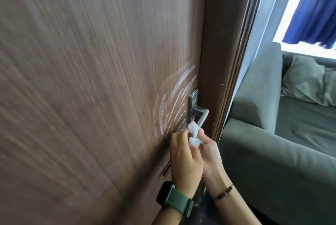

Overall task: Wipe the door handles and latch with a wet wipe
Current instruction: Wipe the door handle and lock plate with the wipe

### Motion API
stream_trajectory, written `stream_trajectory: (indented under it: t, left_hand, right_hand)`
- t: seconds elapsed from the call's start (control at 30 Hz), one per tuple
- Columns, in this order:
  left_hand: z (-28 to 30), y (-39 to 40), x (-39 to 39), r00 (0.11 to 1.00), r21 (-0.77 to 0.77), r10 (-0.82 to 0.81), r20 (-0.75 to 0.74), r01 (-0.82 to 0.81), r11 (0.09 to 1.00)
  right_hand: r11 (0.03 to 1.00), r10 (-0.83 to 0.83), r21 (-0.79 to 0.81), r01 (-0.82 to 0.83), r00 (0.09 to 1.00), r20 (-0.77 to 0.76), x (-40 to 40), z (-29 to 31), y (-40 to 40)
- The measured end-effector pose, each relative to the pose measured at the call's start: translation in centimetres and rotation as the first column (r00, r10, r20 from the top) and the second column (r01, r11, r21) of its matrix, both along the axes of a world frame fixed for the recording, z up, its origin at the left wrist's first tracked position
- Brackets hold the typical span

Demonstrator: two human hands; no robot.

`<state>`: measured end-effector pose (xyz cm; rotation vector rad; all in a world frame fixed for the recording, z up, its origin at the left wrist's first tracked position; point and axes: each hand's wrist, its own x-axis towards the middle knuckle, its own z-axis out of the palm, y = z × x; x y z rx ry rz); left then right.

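A brown wood-grain door (91, 79) fills the left of the head view. Its silver lever handle (201, 115) sits on a dark backplate (192, 101) near the door's right edge. A crumpled white wet wipe (193, 134) is bunched just below the handle, touching its lower end. My left hand (185, 159), with a green-strapped watch on the wrist, and my right hand (211, 153), with a bead bracelet, both pinch the wipe. The latch is hidden.
White curved scratch marks (172, 101) fan out on the door left of the handle. The brown door frame (229, 61) stands to the right. Beyond it are a green sofa (283, 142) with a cushion (309, 81) and a blue curtain (316, 6) over a bright window.
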<state>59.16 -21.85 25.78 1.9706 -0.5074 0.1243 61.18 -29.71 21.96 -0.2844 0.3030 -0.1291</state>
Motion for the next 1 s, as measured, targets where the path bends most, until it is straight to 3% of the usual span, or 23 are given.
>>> stream_trajectory:
  t: [0.13,0.3,0.4,0.53,0.6,0.67,0.77,0.93,1.0]
  left_hand:
    - [-0.5,0.0,0.0,0.999,-0.019,-0.038,-0.003,0.038,0.999]
    - [-0.8,0.1,-0.1,1.000,-0.111,-0.003,-0.015,0.001,0.994]
    - [-1.0,0.2,0.2,0.999,-0.127,-0.027,-0.016,0.025,0.992]
    - [-1.3,0.5,0.7,0.998,-0.172,-0.039,-0.046,0.031,0.985]
    - [-1.6,0.5,1.2,0.993,-0.215,-0.055,-0.102,0.032,0.976]
    - [-1.7,0.5,1.7,0.973,-0.255,-0.091,-0.211,0.035,0.966]
    - [-1.9,0.3,2.3,0.922,-0.356,-0.158,-0.354,0.023,0.934]
    - [-2.2,0.2,2.9,0.815,-0.514,-0.241,-0.526,-0.079,0.854]
    - [-2.4,0.2,2.9,0.813,-0.497,-0.243,-0.529,-0.065,0.865]
  right_hand:
    - [0.995,-0.088,0.036,0.090,0.995,-0.052,0.5,1.0,-0.6]
    - [0.996,-0.037,-0.079,0.029,0.994,-0.101,-0.8,0.7,0.3]
    - [0.991,-0.094,-0.110,0.078,0.985,-0.146,-0.5,1.2,0.2]
    - [0.992,-0.077,-0.111,0.066,0.991,-0.105,-0.9,0.5,1.6]
    - [0.976,-0.079,-0.210,0.054,0.991,-0.113,-1.3,0.7,1.2]
    - [0.904,-0.169,-0.415,0.104,0.978,-0.123,-1.4,1.0,0.6]
    - [0.703,-0.367,-0.678,0.213,0.926,-0.090,-1.4,0.9,1.0]
    - [0.665,-0.509,-0.693,0.279,0.848,-0.147,-1.9,0.5,1.3]
    - [0.520,-0.533,-0.816,0.254,0.842,-0.078,-2.7,0.4,0.6]
